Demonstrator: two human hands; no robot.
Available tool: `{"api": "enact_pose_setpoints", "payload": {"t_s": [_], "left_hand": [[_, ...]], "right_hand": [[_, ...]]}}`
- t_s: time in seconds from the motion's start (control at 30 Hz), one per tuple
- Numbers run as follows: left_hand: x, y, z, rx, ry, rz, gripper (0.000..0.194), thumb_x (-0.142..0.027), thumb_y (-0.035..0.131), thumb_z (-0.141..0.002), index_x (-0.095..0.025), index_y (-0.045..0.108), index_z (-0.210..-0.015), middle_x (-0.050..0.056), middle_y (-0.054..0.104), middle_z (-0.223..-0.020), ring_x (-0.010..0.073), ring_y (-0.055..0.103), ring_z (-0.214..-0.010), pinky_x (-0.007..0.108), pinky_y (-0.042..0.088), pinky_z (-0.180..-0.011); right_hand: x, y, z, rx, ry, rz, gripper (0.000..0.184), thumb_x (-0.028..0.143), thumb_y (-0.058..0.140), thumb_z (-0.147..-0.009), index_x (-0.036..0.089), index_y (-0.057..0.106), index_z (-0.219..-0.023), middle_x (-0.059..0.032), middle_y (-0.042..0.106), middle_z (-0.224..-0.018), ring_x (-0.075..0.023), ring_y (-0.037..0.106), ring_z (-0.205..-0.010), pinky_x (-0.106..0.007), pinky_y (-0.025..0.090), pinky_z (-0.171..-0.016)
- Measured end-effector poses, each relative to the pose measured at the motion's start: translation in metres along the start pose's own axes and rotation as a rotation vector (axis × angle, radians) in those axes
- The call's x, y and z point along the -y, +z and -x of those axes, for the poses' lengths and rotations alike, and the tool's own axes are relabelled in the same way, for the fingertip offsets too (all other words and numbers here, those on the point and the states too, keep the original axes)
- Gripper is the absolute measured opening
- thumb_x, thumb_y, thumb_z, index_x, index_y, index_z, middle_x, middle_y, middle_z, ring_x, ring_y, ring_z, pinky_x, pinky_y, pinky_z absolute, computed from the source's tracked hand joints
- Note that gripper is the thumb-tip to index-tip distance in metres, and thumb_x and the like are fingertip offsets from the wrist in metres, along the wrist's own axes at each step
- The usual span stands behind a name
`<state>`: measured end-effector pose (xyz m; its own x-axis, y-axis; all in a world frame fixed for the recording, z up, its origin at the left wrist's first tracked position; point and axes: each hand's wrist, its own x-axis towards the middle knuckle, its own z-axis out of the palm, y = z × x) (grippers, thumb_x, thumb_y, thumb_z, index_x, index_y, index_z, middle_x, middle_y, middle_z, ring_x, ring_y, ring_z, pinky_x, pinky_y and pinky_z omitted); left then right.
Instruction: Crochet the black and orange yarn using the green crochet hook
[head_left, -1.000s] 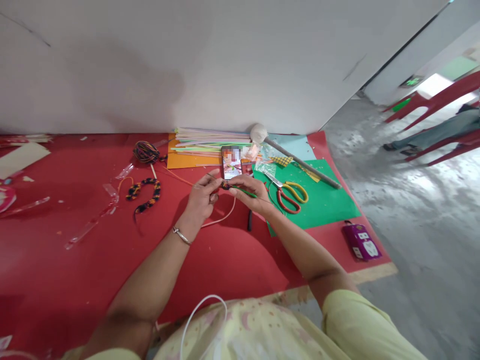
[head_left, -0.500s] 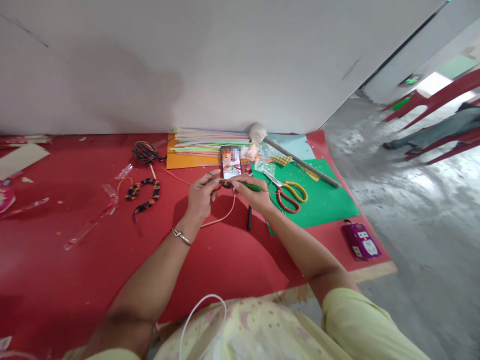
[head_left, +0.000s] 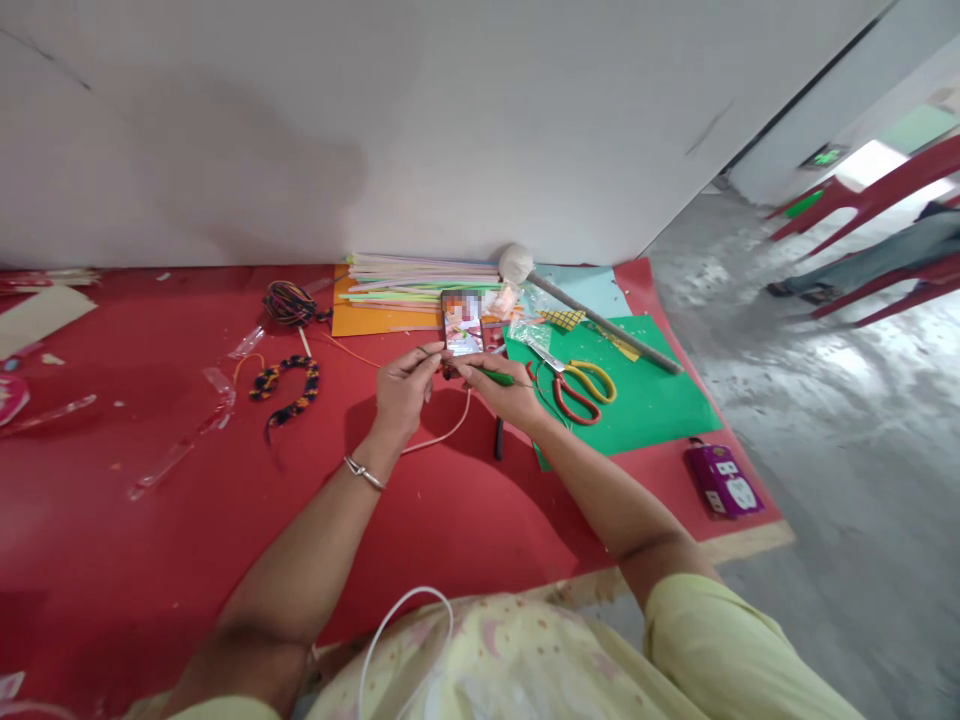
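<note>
Both hands meet over the red table, just below a phone (head_left: 463,335) with its screen lit. My left hand (head_left: 401,388) pinches a small dark piece of crochet (head_left: 448,371), mostly hidden by the fingers. In my right hand (head_left: 514,398) is a crochet hook with a green handle (head_left: 498,378); its tip is at the crochet piece, too small to make out. An orange strand (head_left: 349,350) runs toward my left hand from near a ball of dark multicoloured yarn (head_left: 289,303). A curved black-and-orange crocheted strip (head_left: 306,392) lies to the left.
Scissors (head_left: 574,385) with red and yellow handles rest on green card (head_left: 645,400). Behind lie pale sticks (head_left: 420,270) and a white-headed stick (head_left: 600,318). A purple box (head_left: 724,480) stands near the right edge. A white cable (head_left: 471,405) curves below my hands; another person's leg shows far right.
My fingers have shifted slightly at the crochet piece, and it is now more covered. The hook stays in my right hand. Everything else lies as before.
</note>
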<state>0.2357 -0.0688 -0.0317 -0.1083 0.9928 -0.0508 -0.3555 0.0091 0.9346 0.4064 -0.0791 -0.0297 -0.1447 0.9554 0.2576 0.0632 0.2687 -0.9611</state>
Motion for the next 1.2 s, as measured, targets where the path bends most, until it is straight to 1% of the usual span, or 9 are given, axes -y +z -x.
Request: {"api": "enact_pose_setpoints", "payload": {"t_s": [0.17, 0.3, 0.47, 0.57, 0.7, 0.8, 0.9, 1.03, 1.2], "left_hand": [[-0.003, 0.002, 0.002, 0.014, 0.004, 0.036, 0.035, -0.028, 0.085, -0.077, -0.023, 0.084, -0.111, 0.007, 0.082, -0.107, 0.0021, 0.041, -0.046, 0.021, 0.03, -0.043], [-0.006, 0.004, 0.002, 0.04, -0.047, 0.042, 0.063, -0.021, 0.09, -0.069, -0.025, 0.077, -0.131, 0.004, 0.078, -0.093, 0.0032, 0.041, -0.048, 0.02, 0.028, -0.044], [-0.002, 0.003, -0.001, 0.025, 0.033, -0.027, 0.059, -0.02, 0.095, -0.065, -0.022, 0.08, -0.123, 0.003, 0.075, -0.087, 0.0098, 0.062, -0.071, 0.019, 0.047, -0.063], [0.002, 0.001, -0.002, 0.025, 0.069, -0.047, 0.057, -0.02, 0.093, -0.066, -0.021, 0.08, -0.122, 0.002, 0.076, -0.084, 0.0105, 0.066, -0.077, 0.02, 0.052, -0.073], [0.003, 0.003, 0.001, -0.012, 0.04, -0.005, 0.061, -0.023, 0.094, -0.065, -0.02, 0.079, -0.124, 0.0, 0.076, -0.08, 0.0086, 0.062, -0.068, 0.019, 0.049, -0.065], [-0.002, 0.005, 0.004, -0.02, -0.087, 0.135, 0.065, -0.023, 0.096, -0.06, -0.019, 0.078, -0.122, -0.003, 0.07, -0.071, 0.0042, 0.047, -0.051, 0.017, 0.034, -0.048], [-0.009, 0.004, 0.004, 0.052, -0.271, 0.256, 0.062, -0.02, 0.096, -0.056, -0.019, 0.078, -0.115, -0.007, 0.061, -0.062, 0.0007, 0.034, -0.041, 0.016, 0.022, -0.041], [-0.016, -0.005, -0.002, 0.16, -0.439, 0.34, 0.054, -0.017, 0.096, -0.055, -0.02, 0.078, -0.106, -0.008, 0.06, -0.065, -0.0009, 0.033, -0.04, 0.014, 0.019, -0.038], [-0.019, -0.016, -0.011, 0.285, -0.481, 0.275, 0.05, -0.016, 0.095, -0.058, -0.019, 0.079, -0.105, -0.005, 0.066, -0.07, -0.0015, 0.032, -0.04, 0.014, 0.02, -0.039]], "right_hand": [[-0.002, -0.002, 0.0, 0.007, -0.11, 0.113, 0.027, 0.045, 0.067, -0.1, 0.025, 0.08, -0.112, -0.0064, 0.08, -0.111, -0.0183, 0.074, -0.1, -0.032, 0.062, -0.09], [-0.001, -0.002, 0.0, -0.005, -0.163, 0.16, 0.026, 0.044, 0.064, -0.102, 0.025, 0.079, -0.11, -0.0076, 0.079, -0.117, -0.019, 0.075, -0.101, -0.036, 0.063, -0.095], [0.004, 0.001, 0.0, -0.041, -0.26, 0.26, 0.022, 0.04, 0.061, -0.104, 0.025, 0.077, -0.107, -0.0085, 0.079, -0.115, -0.0212, 0.075, -0.109, -0.04, 0.061, -0.103], [0.006, 0.004, 0.003, -0.046, -0.352, 0.332, 0.021, 0.036, 0.059, -0.105, 0.026, 0.077, -0.109, -0.0103, 0.078, -0.116, -0.0217, 0.074, -0.113, -0.041, 0.06, -0.104], [0.0, 0.007, 0.008, -0.049, -0.398, 0.416, 0.024, 0.035, 0.057, -0.106, 0.027, 0.076, -0.119, -0.0133, 0.073, -0.128, -0.0232, 0.071, -0.124, -0.042, 0.06, -0.108], [-0.006, 0.007, 0.01, -0.063, -0.395, 0.429, 0.026, 0.037, 0.058, -0.106, 0.029, 0.075, -0.124, -0.0129, 0.072, -0.134, -0.0238, 0.07, -0.127, -0.044, 0.059, -0.111], [-0.008, 0.006, 0.01, -0.062, -0.393, 0.382, 0.025, 0.037, 0.06, -0.105, 0.03, 0.075, -0.124, -0.0111, 0.074, -0.132, -0.0233, 0.071, -0.125, -0.044, 0.059, -0.112], [-0.005, 0.006, 0.007, -0.051, -0.31, 0.228, 0.024, 0.042, 0.065, -0.102, 0.03, 0.079, -0.118, -0.0099, 0.076, -0.129, -0.0247, 0.071, -0.124, -0.046, 0.058, -0.112], [-0.014, 0.0, -0.003, 0.015, -0.086, -0.243, 0.022, 0.045, 0.072, -0.097, 0.028, 0.083, -0.106, -0.0064, 0.08, -0.116, -0.0193, 0.076, -0.099, -0.034, 0.063, -0.084]]}}
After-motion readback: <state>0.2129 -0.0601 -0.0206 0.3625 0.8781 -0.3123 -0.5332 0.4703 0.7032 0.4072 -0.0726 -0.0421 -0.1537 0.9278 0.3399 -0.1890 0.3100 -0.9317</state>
